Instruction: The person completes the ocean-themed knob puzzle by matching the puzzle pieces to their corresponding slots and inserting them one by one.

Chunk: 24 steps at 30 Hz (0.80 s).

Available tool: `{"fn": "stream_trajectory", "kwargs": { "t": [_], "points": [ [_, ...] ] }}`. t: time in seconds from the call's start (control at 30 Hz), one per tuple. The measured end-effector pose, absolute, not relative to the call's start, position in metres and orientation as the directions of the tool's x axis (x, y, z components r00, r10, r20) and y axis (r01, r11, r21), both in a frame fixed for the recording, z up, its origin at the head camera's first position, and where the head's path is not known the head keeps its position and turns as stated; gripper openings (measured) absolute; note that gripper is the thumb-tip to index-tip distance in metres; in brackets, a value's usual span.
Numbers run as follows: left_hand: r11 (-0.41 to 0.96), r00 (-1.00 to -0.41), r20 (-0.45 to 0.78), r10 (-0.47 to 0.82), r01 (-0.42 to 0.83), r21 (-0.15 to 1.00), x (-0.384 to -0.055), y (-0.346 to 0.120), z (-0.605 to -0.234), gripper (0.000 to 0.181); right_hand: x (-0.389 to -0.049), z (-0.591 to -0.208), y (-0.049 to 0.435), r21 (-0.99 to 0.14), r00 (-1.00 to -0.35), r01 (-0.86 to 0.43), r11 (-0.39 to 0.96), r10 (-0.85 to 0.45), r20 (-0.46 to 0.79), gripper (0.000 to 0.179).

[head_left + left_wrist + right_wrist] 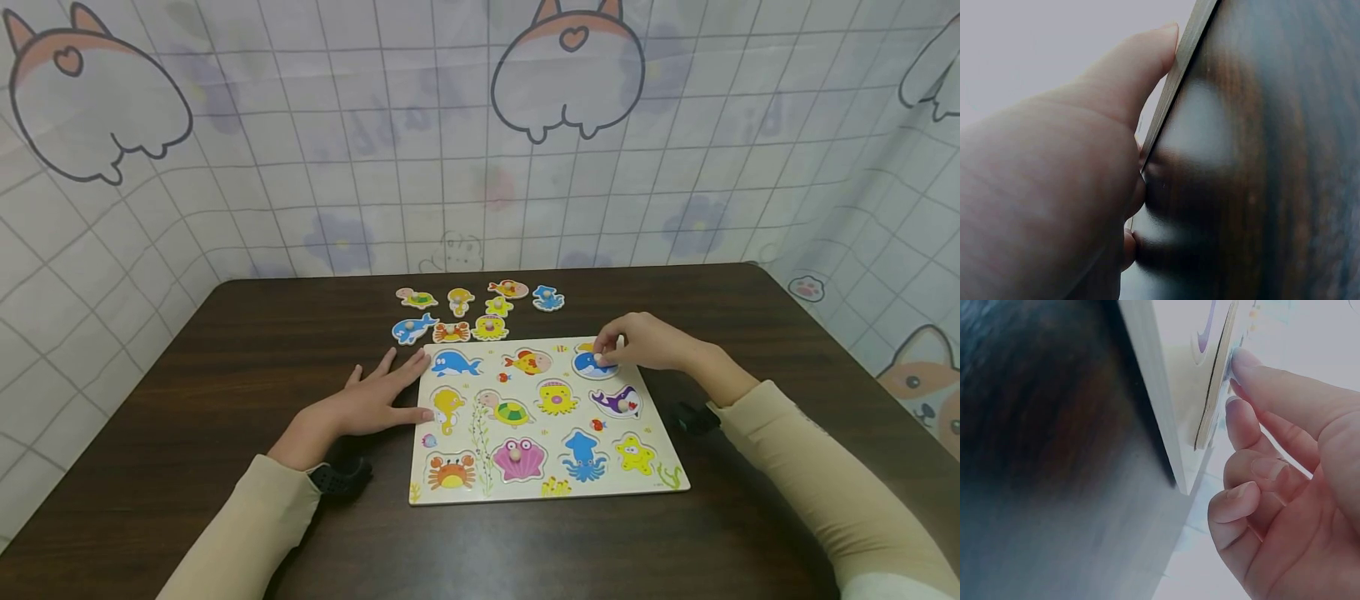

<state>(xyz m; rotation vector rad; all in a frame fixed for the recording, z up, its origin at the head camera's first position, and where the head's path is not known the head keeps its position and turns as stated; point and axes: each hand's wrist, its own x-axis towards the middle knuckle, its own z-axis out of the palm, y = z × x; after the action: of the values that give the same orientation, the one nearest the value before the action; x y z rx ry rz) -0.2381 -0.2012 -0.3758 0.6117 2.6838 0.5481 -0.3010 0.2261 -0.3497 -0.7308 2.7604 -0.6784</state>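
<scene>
The grip of the right hand [649,342] is nearly closed in a pinch. The counter [187,400] carries, between its side edges, a puzzle board [551,429]; the left hand [367,403], fingers spread, touches the board's left edge; the pinched blue whale piece [584,364] is at its far right corner.

Dark wood-grain worktop [195,392] before a grid-patterned backdrop [427,183]
Cartoon animal rumps [567,79] line its top, pale purple flowers [341,240] lower down, a cartoon dog [926,387] at right
</scene>
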Motion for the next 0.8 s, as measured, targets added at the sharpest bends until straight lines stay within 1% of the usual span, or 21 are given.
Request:
{"fn": "stream_trajectory", "kwargs": {
  "t": [0.2,0.63,0.8],
  "points": [
    [0.836,-0.853,-0.235,0.466,0.339,0.431,-0.2376,-0.2011,-0.3755,0.098,-0.3011,-0.3492,0.2252,-0.488,-0.848,-0.426,0.762,-0.525,-0.079,0.010],
    [0.834,-0.852,-0.236,0.467,0.337,0.436,-0.2375,-0.2005,-0.3757,0.098,-0.3015,-0.3504,0.2252,-0.501,-0.852,-0.405,0.765,-0.514,-0.096,0.010],
    [0.838,-0.853,-0.238,0.465,0.337,0.430,-0.2369,-0.2002,-0.3759,0.098,-0.3020,-0.3506,0.2259,-0.500,-0.843,-0.413,0.761,-0.527,-0.106,0.013]
  ]
}}
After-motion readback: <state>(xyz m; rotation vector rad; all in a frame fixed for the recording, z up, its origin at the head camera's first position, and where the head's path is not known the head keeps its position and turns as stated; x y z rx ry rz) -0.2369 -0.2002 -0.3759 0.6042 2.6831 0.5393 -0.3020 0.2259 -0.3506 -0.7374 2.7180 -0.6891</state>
